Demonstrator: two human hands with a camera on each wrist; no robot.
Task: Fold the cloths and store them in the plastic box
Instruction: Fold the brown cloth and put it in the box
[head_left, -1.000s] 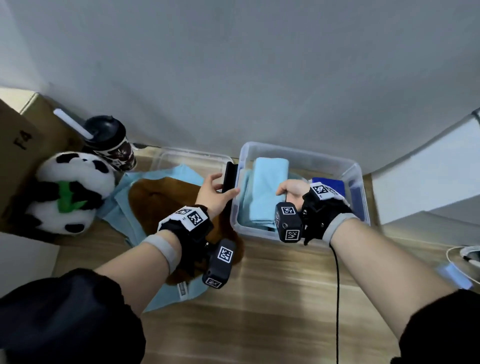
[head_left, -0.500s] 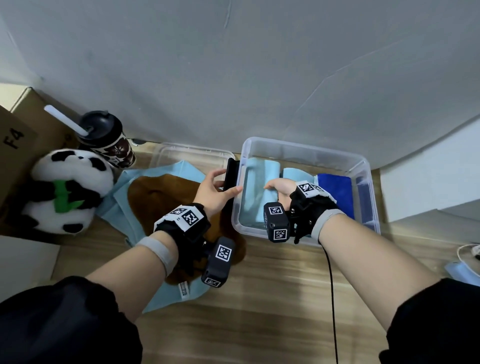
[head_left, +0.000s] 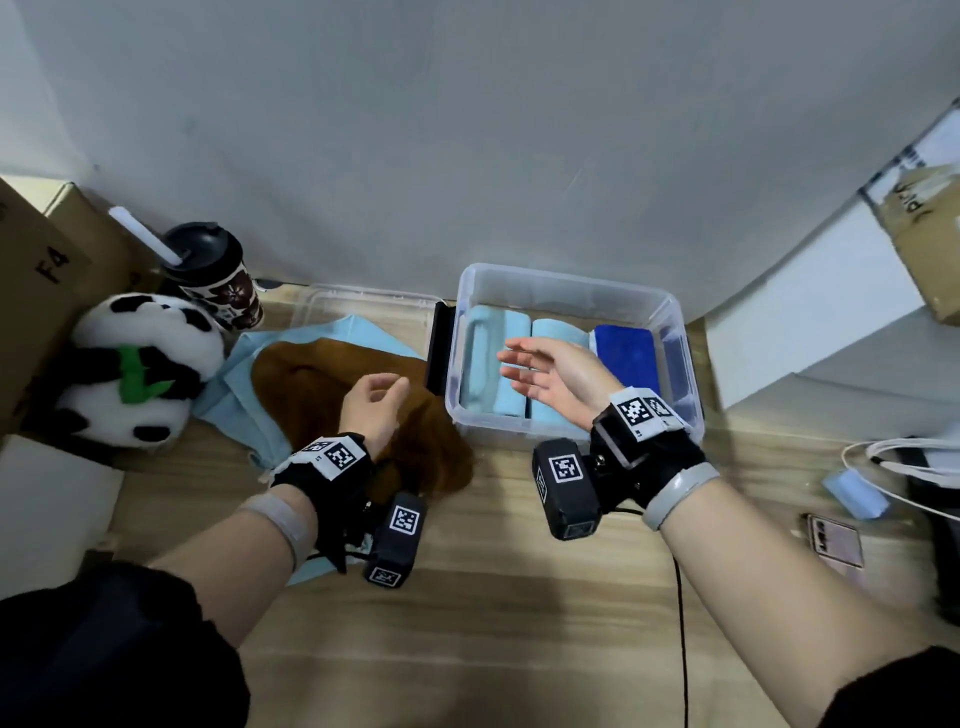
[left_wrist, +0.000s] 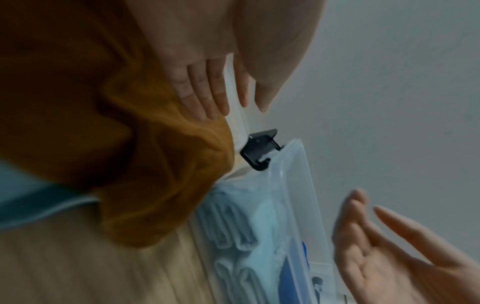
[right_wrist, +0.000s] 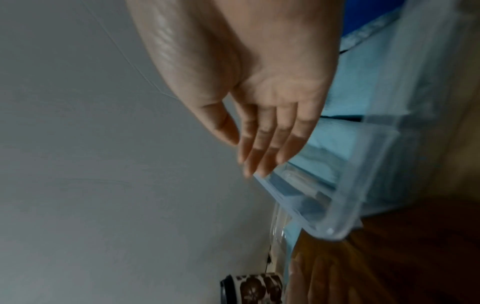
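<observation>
The clear plastic box (head_left: 566, 280) stands at the back of the wooden table. Two folded light blue cloths (head_left: 491, 364) and a dark blue cloth (head_left: 626, 353) lie side by side in it. My right hand (head_left: 540, 371) hovers over the box with fingers spread, holding nothing; the right wrist view shows its fingers (right_wrist: 259, 144) straight above the box rim (right_wrist: 350, 216). My left hand (head_left: 374, 405) is empty, just above a crumpled brown cloth (head_left: 311, 384) left of the box. That cloth lies on a spread light blue cloth (head_left: 234, 389). The left wrist view shows straight fingers (left_wrist: 207, 92) near the brown cloth (left_wrist: 130, 164).
A black latch (head_left: 439, 348) sticks out from the box's left side. A clear lid (head_left: 363, 306) lies behind the brown cloth. At the left are a panda plush (head_left: 135, 369), a cup with a straw (head_left: 218, 280) and a cardboard box (head_left: 36, 291). A phone (head_left: 834, 538) and white cables (head_left: 904, 462) lie at the right.
My right hand has let go of the folded light blue cloth, which now lies in the box, and has lifted with fingers spread. My left hand has left the box's edge and drawn back over the brown cloth.
</observation>
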